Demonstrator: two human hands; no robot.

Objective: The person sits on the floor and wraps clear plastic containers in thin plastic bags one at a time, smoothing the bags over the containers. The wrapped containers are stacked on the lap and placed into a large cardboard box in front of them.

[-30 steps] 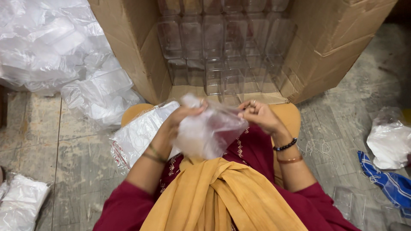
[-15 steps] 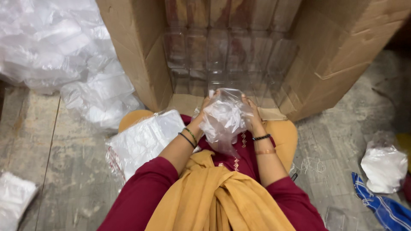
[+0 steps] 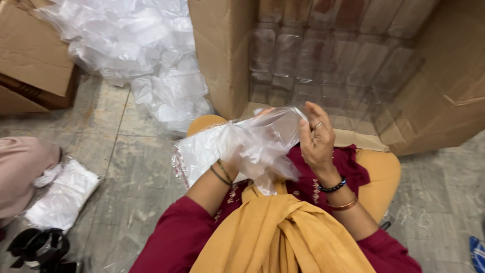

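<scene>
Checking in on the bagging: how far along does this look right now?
Done: rows of clear containers already stand stacked in the open cardboard box. In hand: the left hand is inside a clear plastic bag while the right hand pinches its edge. Left: a flat bag stack on the lap and a heap of bags on the floor.

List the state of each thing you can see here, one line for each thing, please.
Plastic bag: crumpled, held up in both hands.
Left hand: inside the bag, mostly hidden.
Right hand: pinching the bag's edge.
Big carton: open, clear containers stacked inside.
Bag stack: lying on the lap.
Bag pile: loose on the floor.
</scene>
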